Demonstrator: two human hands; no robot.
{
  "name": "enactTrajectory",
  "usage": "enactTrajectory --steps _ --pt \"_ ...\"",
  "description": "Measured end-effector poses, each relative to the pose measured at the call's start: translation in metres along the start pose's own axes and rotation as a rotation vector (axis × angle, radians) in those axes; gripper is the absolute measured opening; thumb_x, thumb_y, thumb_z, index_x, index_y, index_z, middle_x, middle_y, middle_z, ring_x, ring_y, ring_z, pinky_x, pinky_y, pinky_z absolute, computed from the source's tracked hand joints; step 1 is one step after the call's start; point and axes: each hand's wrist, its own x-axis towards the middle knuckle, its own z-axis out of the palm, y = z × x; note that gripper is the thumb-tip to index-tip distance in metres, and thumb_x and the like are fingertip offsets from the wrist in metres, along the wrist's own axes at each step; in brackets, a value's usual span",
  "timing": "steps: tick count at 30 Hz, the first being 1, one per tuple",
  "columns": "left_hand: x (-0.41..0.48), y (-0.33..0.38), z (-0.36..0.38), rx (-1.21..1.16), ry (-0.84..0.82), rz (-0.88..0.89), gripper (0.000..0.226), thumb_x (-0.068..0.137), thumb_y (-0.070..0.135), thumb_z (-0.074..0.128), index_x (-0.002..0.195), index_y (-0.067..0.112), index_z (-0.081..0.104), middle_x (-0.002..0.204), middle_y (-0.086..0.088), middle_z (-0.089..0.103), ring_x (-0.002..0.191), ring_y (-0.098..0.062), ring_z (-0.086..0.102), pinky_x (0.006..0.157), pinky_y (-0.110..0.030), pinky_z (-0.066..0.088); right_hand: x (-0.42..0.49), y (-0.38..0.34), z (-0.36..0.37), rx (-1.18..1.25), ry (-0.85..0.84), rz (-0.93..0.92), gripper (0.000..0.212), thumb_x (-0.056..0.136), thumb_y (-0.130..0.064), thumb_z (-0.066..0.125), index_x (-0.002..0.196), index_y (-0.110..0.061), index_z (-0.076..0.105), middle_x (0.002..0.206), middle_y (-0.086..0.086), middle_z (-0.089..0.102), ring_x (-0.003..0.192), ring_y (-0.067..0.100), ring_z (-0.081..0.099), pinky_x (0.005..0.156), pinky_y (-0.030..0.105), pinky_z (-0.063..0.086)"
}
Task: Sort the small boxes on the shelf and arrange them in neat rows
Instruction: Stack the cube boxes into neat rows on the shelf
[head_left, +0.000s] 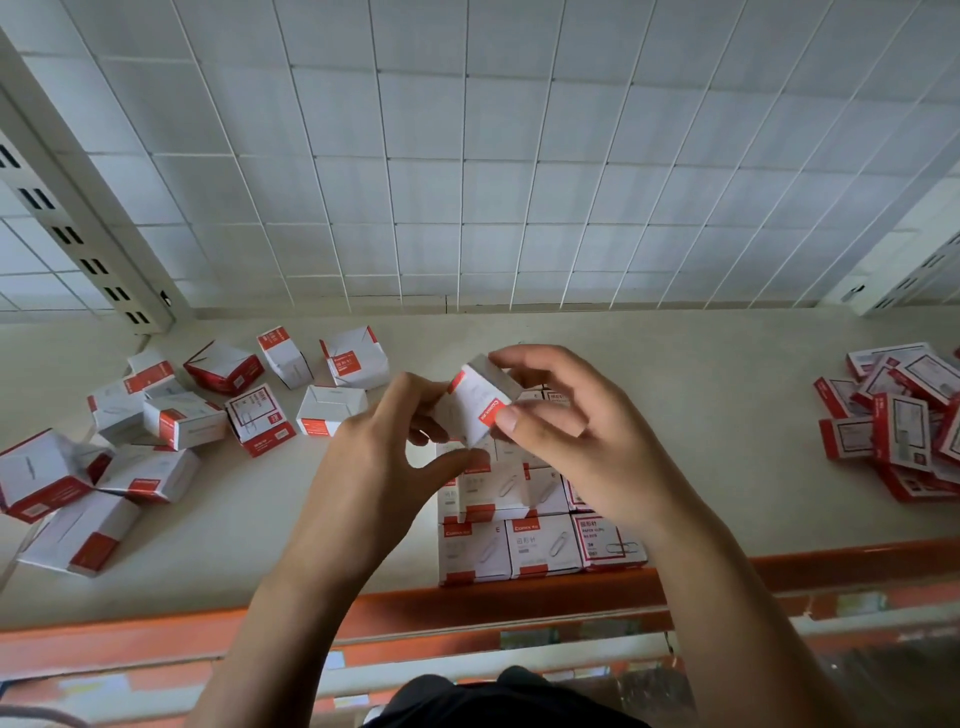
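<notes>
You held one small box (475, 402) pinched between your left grip (371, 462) and right grip (587, 431), both clamped on it above the neat rows (540, 545) near the shelf (727, 457) front. Set down carelessly, it could have nudged those rows crooked or over the edge.

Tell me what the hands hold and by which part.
One small white cardboard box with a red band, between both hands: the left hand pinches its left side, the right hand its right end, thumb on the red band.
</notes>
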Motion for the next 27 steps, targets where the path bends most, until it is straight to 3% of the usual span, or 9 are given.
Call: enactTrajectory --steps 4,7,9,11,13,16,19,23,27 --pt "0.001 -0.004 -0.002 -0.006 -0.068 0.018 0.039 0.074 0.032 0.077 0.108 0.021 0.060 0.088 0.019 0.066 0.083 -0.001 0.064 0.071 -0.009 0.049 0.007 0.006 0.006 0.037 0.115 0.018 0.031 0.097 -0.018 0.059 0.127 -0.027 0.058 0.117 -0.002 0.062 0.106 0.022 0.068 0.081 0.045 0.060" --pt "0.004 -0.006 -0.006 0.065 -0.047 0.080 0.024 0.083 0.016 0.073 0.105 0.020 0.067 0.094 0.015 0.068 0.081 -0.002 0.064 0.070 -0.010 0.050 0.010 0.009 0.002 -0.037 0.229 0.048 0.029 0.097 -0.012 0.057 0.124 -0.020 0.058 0.111 -0.009 0.066 0.110 0.008 0.062 0.074 0.027 0.059" --pt "0.006 -0.005 -0.009 0.021 -0.044 0.050 0.032 0.083 0.023 0.071 0.114 0.023 0.064 0.103 0.016 0.065 0.088 0.000 0.064 0.076 -0.011 0.051 0.010 0.008 0.000 -0.104 0.216 0.006 0.021 0.095 -0.008 0.058 0.115 -0.014 0.061 0.107 -0.009 0.068 0.104 0.001 0.063 0.073 0.017 0.054" --pt "0.008 -0.002 -0.009 -0.038 -0.075 0.045 0.047 0.079 0.034 0.070 0.124 0.026 0.058 0.112 0.019 0.060 0.094 0.003 0.061 0.078 -0.008 0.049 0.011 0.006 0.001 -0.135 0.162 -0.044 0.013 0.094 -0.009 0.061 0.107 -0.010 0.064 0.099 -0.005 0.070 0.095 0.005 0.067 0.073 0.015 0.051" --pt "0.008 0.001 -0.006 -0.059 -0.097 0.075 0.053 0.077 0.038 0.067 0.128 0.025 0.057 0.117 0.018 0.057 0.096 0.003 0.059 0.078 -0.008 0.049 0.012 0.005 0.003 -0.168 0.120 -0.077 0.012 0.094 -0.013 0.063 0.106 -0.010 0.065 0.097 -0.004 0.071 0.092 0.011 0.068 0.073 0.021 0.054" --pt "0.008 0.001 -0.006 -0.080 -0.064 0.045 0.048 0.076 0.037 0.068 0.122 0.026 0.058 0.112 0.019 0.058 0.095 0.002 0.060 0.078 -0.008 0.049 0.012 0.005 0.003 -0.201 0.081 -0.107 0.018 0.091 -0.019 0.066 0.108 -0.012 0.066 0.114 -0.009 0.068 0.096 0.015 0.068 0.075 0.034 0.060" --pt "0.007 -0.002 -0.007 -0.098 -0.006 -0.031 0.044 0.073 0.034 0.072 0.114 0.028 0.057 0.105 0.018 0.063 0.090 -0.001 0.062 0.076 -0.005 0.046 0.013 0.005 0.001 -0.304 0.029 -0.200 0.033 0.085 -0.022 0.073 0.115 -0.011 0.065 0.127 -0.008 0.060 0.109 0.013 0.064 0.087 0.029 0.057" --pt "0.006 -0.008 -0.006 -0.099 0.052 -0.104 0.046 0.073 0.028 0.077 0.115 0.020 0.059 0.105 0.008 0.067 0.085 -0.006 0.065 0.075 -0.006 0.047 0.018 0.010 0.002 -0.615 0.024 -0.396 0.039 0.084 -0.019 0.074 0.120 -0.011 0.063 0.124 -0.004 0.062 0.118 0.007 0.056 0.100 0.019 0.046" --pt "0.007 -0.014 -0.007 -0.125 0.059 -0.140 0.045 0.074 0.027 0.080 0.113 0.019 0.059 0.103 0.008 0.069 0.086 -0.010 0.067 0.077 -0.015 0.052 0.027 0.010 0.002 -0.688 0.041 -0.447 0.033 0.086 -0.018 0.073 0.118 -0.014 0.065 0.125 -0.005 0.062 0.122 0.007 0.055 0.104 0.028 0.046"
